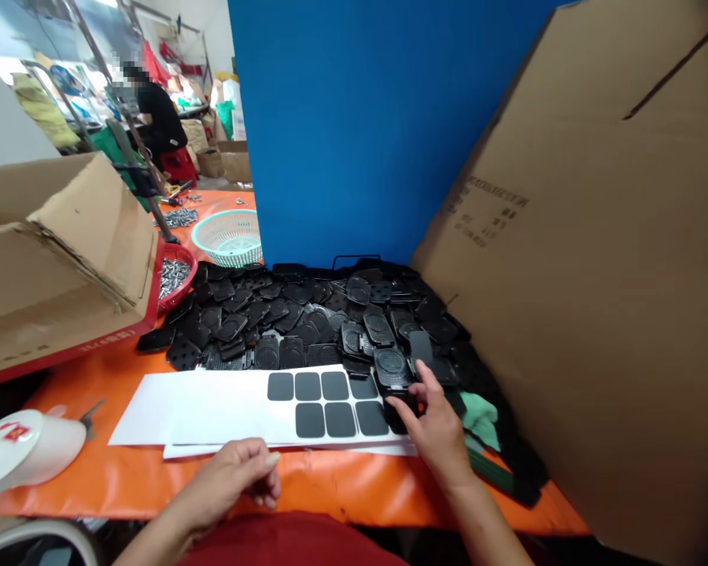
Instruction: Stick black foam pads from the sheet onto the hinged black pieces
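My right hand (433, 420) is at the right end of the sticker sheets, thumb and fingers closed around the lower part of a black hinged plastic piece (391, 367). The piece has an oval ridge on its upper face. Just above my index finger is a dark grey rounded square (420, 346). My left hand (241, 475) hovers at the front edge of the white sheets (218, 409), fingers curled and thumb pressed to them; what they hold, if anything, is hidden. Several dark grey square stickers (339, 420) sit in two rows on the top sheet.
Behind the sheets spreads a heap of black plastic pieces (295, 314). Cardboard boxes flank it left (53, 267) and right (595, 259); a blue panel (366, 134) stands behind. A green cloth (479, 417), white tub (29, 448), red basket (180, 295) and mint basket (229, 236) are around. A co-worker (160, 114) sits far back.
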Demonstrator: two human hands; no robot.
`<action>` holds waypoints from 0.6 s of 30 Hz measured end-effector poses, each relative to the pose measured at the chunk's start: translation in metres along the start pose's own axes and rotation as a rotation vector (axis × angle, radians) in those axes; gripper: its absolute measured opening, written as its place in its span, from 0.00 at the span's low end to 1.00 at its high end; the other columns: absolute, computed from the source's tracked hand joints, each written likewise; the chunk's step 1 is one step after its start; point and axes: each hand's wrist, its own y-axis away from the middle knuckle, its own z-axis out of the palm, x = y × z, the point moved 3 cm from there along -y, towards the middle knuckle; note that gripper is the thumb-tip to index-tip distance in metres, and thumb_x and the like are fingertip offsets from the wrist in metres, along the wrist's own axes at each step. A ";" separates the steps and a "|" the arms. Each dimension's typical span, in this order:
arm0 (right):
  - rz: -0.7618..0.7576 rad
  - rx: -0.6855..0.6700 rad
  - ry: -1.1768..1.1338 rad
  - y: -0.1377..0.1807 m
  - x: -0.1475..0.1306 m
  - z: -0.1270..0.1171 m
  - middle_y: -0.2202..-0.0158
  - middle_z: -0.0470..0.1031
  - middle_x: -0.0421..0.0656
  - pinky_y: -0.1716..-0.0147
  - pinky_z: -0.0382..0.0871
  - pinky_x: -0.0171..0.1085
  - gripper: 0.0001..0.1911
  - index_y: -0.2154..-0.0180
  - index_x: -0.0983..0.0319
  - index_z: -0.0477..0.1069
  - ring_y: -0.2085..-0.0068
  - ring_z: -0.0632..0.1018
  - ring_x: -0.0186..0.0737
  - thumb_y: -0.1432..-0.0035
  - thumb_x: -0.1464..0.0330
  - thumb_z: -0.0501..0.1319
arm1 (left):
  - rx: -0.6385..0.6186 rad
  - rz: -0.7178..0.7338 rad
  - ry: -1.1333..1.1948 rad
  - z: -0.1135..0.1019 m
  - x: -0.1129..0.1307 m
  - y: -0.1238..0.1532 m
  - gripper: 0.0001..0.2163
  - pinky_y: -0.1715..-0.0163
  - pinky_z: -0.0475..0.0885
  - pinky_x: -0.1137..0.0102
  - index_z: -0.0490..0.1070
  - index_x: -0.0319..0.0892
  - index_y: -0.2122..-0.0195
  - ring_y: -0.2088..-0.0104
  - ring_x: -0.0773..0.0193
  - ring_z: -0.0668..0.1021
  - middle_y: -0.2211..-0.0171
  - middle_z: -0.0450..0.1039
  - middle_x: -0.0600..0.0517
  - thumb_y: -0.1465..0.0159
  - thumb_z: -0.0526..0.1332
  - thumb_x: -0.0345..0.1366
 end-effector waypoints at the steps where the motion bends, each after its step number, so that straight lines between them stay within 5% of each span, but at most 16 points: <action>1: 0.029 0.011 -0.064 -0.001 -0.004 0.000 0.65 0.73 0.43 0.62 0.72 0.44 0.37 0.35 0.57 0.51 0.66 0.76 0.43 0.40 0.57 0.61 | 0.003 0.026 -0.029 0.003 0.004 -0.003 0.20 0.70 0.67 0.71 0.67 0.38 0.73 0.73 0.64 0.77 0.74 0.76 0.49 0.42 0.63 0.53; 6: 0.027 0.036 -0.399 0.003 -0.061 0.001 0.65 0.73 0.40 0.60 0.72 0.40 0.36 0.36 0.56 0.51 0.66 0.77 0.39 0.41 0.64 0.64 | 0.022 0.184 -0.060 0.029 0.020 -0.024 0.17 0.59 0.69 0.67 0.69 0.40 0.63 0.61 0.60 0.77 0.63 0.76 0.46 0.44 0.67 0.47; 11: -0.038 -0.128 -0.712 0.025 -0.128 0.025 0.62 0.71 0.41 0.67 0.73 0.36 0.33 0.36 0.52 0.50 0.66 0.76 0.36 0.38 0.70 0.59 | -0.066 0.371 0.180 0.057 0.028 -0.039 0.19 0.56 0.70 0.66 0.68 0.40 0.55 0.56 0.58 0.76 0.56 0.75 0.45 0.42 0.66 0.46; 15: -0.068 -0.043 -0.671 0.024 -0.134 0.025 0.51 0.65 0.46 0.53 0.69 0.44 0.24 0.44 0.51 0.65 0.53 0.72 0.43 0.41 0.70 0.62 | 0.087 0.235 0.314 0.047 0.020 -0.042 0.16 0.74 0.71 0.70 0.66 0.39 0.63 0.73 0.61 0.79 0.69 0.77 0.48 0.41 0.63 0.47; 18: 0.051 -0.022 -0.695 0.015 -0.121 0.016 0.54 0.66 0.45 0.51 0.65 0.43 0.08 0.59 0.55 0.75 0.52 0.70 0.44 0.43 0.68 0.65 | 0.168 0.088 0.338 0.032 0.010 -0.040 0.14 0.76 0.70 0.71 0.63 0.40 0.67 0.76 0.60 0.80 0.74 0.76 0.49 0.44 0.64 0.44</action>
